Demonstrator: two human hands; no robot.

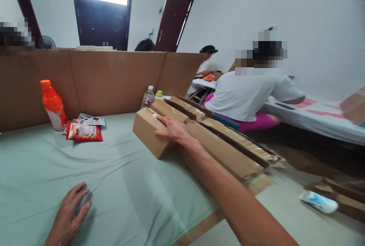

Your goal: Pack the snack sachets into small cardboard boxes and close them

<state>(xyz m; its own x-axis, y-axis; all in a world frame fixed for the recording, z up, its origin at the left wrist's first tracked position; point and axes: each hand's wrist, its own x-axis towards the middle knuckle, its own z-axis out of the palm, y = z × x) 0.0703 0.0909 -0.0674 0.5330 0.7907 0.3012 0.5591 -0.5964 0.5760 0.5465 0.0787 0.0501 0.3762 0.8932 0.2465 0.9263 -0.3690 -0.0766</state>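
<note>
My right hand (172,128) reaches across to the end of a small brown cardboard box (149,134). Its fingers lie over the box's top and the thumb is along the near side, gripping it. The box stands at the end of a row of long cardboard boxes (222,149) on the right of the table. My left hand (70,208) is at the lower left, holding nothing, with its fingers apart and slightly bent above the pale green cloth (119,196).
An orange bottle (53,105), a red snack packet (84,131) and a white packet (91,119) are at the back left. A cardboard wall (114,80) bounds the back. A clear bottle (147,97) stands behind the boxes. A white-blue tube (318,201) lies right; people sit beyond.
</note>
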